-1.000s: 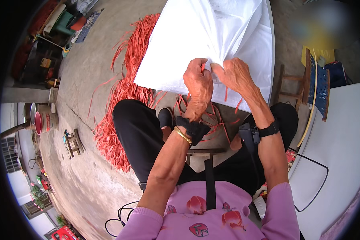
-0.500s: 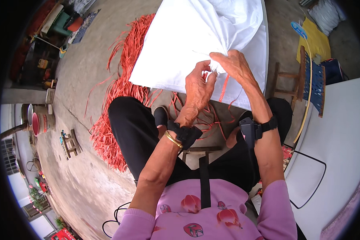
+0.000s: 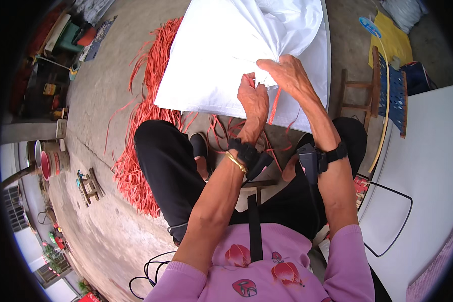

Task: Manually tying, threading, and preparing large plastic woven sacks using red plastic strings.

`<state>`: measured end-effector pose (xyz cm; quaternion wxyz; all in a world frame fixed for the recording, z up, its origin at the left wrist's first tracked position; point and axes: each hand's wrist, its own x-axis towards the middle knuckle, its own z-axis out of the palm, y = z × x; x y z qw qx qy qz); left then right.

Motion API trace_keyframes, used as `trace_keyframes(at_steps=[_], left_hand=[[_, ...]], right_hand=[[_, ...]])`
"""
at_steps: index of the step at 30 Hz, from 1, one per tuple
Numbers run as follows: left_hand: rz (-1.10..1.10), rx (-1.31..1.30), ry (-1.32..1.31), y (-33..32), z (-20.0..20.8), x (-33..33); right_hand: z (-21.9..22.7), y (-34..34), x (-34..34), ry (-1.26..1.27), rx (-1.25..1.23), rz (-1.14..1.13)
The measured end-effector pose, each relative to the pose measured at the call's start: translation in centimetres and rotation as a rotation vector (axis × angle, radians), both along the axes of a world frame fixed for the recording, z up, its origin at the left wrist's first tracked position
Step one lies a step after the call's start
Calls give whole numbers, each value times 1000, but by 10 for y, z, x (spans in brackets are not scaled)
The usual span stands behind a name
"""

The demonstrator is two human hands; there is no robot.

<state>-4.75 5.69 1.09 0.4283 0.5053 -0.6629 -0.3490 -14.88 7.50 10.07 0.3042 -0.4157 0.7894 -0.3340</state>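
The right hand (image 3: 289, 76) is clenching the bunched folds of the white sheeting (image 3: 214, 63), thumb and fingers squeezing them together near the sheeting's lower edge, toward its lower-right corner. Just beside it, the left hand (image 3: 254, 99) is pinching a red end (image 3: 250, 78) at its fingertips; the fingers are hiding most of it. A red strand (image 3: 274, 107) is hanging from the bunched folds below the right hand; whether it is joining the red end cannot be told.

The sheeting's top is running out of view, and its spread is covering whatever is lying beneath. Along its left edge, a heap of red strips (image 3: 145, 146) is lying on the floor (image 3: 108, 105), partly tucked out of sight behind the left knee (image 3: 156, 143). Loose strips are trailing between the feet, partly blocked by the forearms. Toward the floor's left edge a small wooden stool (image 3: 89, 186) is standing, its top hard to make out. Toward the floor's right edge, a wooden chair (image 3: 375, 93) is standing beside a pale panel (image 3: 428, 146), which the dark rim is cutting off.
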Motion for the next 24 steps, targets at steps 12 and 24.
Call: trace_keyframes(at_steps=[12, 24], left_hand=[[54, 99, -55, -53, 4, 46], [-384, -346, -585, -55, 97, 38]], right_hand=[[-13, 7, -3, 528, -99, 182], [-8, 4, 7, 512, -128, 216]])
